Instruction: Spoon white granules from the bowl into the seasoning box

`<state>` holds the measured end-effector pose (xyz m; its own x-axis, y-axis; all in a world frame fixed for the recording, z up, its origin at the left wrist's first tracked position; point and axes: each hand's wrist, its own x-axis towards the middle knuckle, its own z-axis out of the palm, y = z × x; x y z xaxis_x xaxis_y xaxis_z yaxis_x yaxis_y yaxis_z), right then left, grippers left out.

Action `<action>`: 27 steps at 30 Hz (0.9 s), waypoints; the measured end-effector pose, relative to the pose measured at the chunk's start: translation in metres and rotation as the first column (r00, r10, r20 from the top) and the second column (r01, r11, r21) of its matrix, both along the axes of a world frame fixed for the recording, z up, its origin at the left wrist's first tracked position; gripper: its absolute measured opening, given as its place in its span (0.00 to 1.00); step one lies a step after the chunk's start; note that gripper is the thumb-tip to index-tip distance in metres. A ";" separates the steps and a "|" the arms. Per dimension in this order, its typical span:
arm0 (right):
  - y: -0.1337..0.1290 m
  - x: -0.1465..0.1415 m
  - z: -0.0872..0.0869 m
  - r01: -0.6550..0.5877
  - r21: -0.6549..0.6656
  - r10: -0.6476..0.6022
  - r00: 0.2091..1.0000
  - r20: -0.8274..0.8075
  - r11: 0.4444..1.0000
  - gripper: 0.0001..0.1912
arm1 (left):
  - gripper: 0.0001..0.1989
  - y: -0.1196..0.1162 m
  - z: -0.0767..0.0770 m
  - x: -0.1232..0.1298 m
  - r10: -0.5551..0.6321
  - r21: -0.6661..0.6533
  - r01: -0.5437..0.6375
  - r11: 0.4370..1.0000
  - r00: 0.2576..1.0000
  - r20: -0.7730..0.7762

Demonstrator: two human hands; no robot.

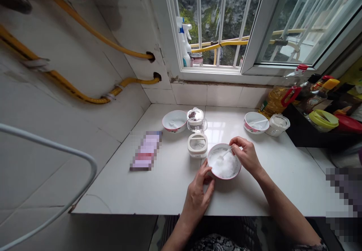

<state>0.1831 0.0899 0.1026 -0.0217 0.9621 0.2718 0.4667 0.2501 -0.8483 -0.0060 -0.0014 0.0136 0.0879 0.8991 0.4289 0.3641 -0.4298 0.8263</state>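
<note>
Right hand [245, 153] pinched on spoon [225, 154]; long axis runs left and near from it, tip in white powder [224, 167]. Bowl [226, 178] on desk [158, 194], right of near jar [197, 151]. Left hand [198, 191] holds bowl's near-left rim, farther from spoon.

Your left hand [198, 190] and right hand [246, 156] are bare, five-fingered and slender; your forearms are uncovered too; your garment [217, 243] is black with a dense, pale, mottled print, its motifs too small to read; at your right arm, a sliver of similarly dark, speckled sleeve [318, 245] shows.
</note>
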 end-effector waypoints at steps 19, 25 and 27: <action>0.002 -0.026 0.003 -0.082 0.075 0.098 0.963 -0.250 0.994 0.08 | 0.17 0.001 0.005 0.001 -0.021 0.014 0.021 1.000 1.000 0.013; 0.001 -0.035 0.001 -0.327 0.411 0.212 0.930 0.300 0.851 0.10 | 0.18 0.001 0.003 0.001 -0.002 0.026 0.002 1.000 1.000 0.001; 0.000 -0.031 0.005 -0.284 0.432 0.182 0.947 0.263 0.856 0.10 | 0.18 0.001 0.004 0.001 -0.003 0.022 0.002 1.000 1.000 0.004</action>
